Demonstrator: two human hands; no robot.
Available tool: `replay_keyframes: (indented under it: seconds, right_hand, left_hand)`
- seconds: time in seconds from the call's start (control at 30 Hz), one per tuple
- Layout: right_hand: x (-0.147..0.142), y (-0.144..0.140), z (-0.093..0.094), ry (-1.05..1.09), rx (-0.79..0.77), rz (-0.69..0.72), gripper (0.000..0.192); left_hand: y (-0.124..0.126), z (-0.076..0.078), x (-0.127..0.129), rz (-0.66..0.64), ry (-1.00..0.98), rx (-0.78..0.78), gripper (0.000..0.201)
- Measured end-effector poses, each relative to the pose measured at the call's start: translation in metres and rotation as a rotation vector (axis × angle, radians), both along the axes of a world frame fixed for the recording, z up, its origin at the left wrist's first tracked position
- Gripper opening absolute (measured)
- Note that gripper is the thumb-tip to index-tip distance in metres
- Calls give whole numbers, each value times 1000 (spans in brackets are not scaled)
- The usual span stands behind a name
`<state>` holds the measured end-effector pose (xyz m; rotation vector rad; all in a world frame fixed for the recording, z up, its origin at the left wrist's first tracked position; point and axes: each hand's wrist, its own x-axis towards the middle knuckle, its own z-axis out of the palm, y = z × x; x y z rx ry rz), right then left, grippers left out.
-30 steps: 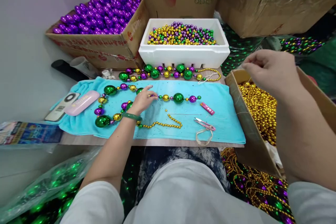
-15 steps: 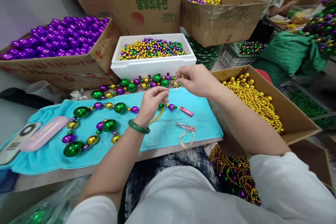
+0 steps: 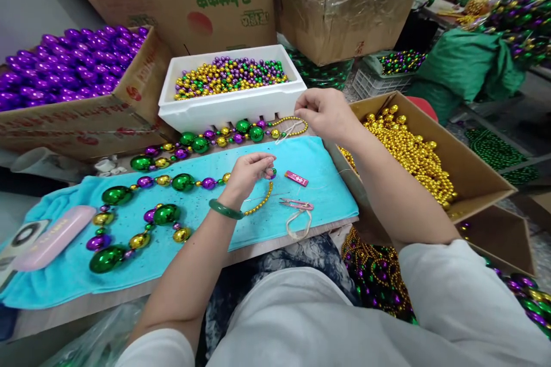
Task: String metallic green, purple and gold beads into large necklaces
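Observation:
On the blue towel a garland of green, purple and gold beads lies in a curve, its right end passing behind my left hand. That hand is closed in a pinch at the garland's end, beside a short chain of small gold beads that curves down towards the wrist. Raised to the right, my right hand has thumb and fingers pressed together; whatever is between them is too fine to make out. Pink thread snips with a white loop and a small pink packet lie near the hands.
A second garland lies along the white foam box of mixed beads. Cartons hold purple beads at left and gold beads at right. A pink case rests on the towel's left end. Another person's arm shows at back right.
My right hand has moved away from the second garland's gold loop, which now shows fully. My left hand stays pinched near the garland's end. The whole view has shifted slightly.

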<state>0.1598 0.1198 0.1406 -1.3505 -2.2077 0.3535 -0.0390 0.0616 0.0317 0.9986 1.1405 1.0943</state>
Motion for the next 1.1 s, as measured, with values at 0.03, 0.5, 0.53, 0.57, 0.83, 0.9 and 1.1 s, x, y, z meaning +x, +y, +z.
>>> replay_keyframes:
  seconds: [0.03,0.5,0.53,0.57,0.83,0.9,1.1]
  right_hand:
    - [2,1,-5,-33,4,-47,16]
    - [-13,-115,-182,-440,-384,23,55]
    - [-10,-114,-186,-405,-376,11,63]
    - [-6,-112,-189,-375,-365,7,69]
    - [15,-107,-182,-112,-347,91,43]
    - [25,-101,-171,-46,-346,28,46]
    - [75,-89,-144,-213,-499,-290,64]
  left_hand:
    - [1,-2,-1,18,-12,-13,31]
    - [7,-13,-9,165,66,-41,31]
    - [8,-14,-9,174,71,-35,30]
    - [8,-14,-10,187,76,-30,30]
    - [9,-14,-11,245,134,-13,27]
    - [9,-14,-11,261,142,-4,27]
    - [10,-16,-18,353,159,36,23]
